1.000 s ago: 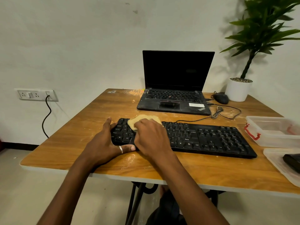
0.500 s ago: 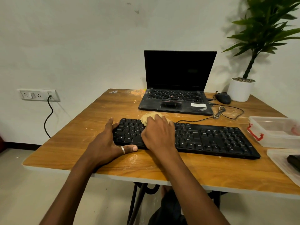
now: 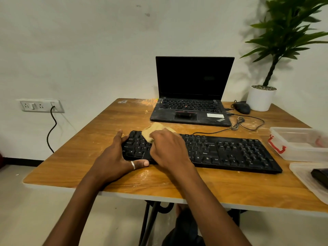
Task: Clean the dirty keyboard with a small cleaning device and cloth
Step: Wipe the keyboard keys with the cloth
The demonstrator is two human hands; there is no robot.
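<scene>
Fingers [image 3: 158,139]: on your right hand [image 3: 169,150] they curl over the cloth [image 3: 153,129], tips hidden; your left hand [image 3: 113,159] spreads thumb and fingers round the keyboard [image 3: 230,153] corner.
Cloth: on the left keys, partly covered.
Right edge: 1 dark object [image 3: 320,174], cut off.

Soft, even indoor light; plant [image 3: 287,38] shadow on wall; edges bowed.

Small home or office desk corner, wooden table [image 3: 177,183], open laptop [image 3: 193,89], mouse [image 3: 242,107], potted plant [image 3: 262,96], wall socket [image 3: 40,106], plain wall
</scene>
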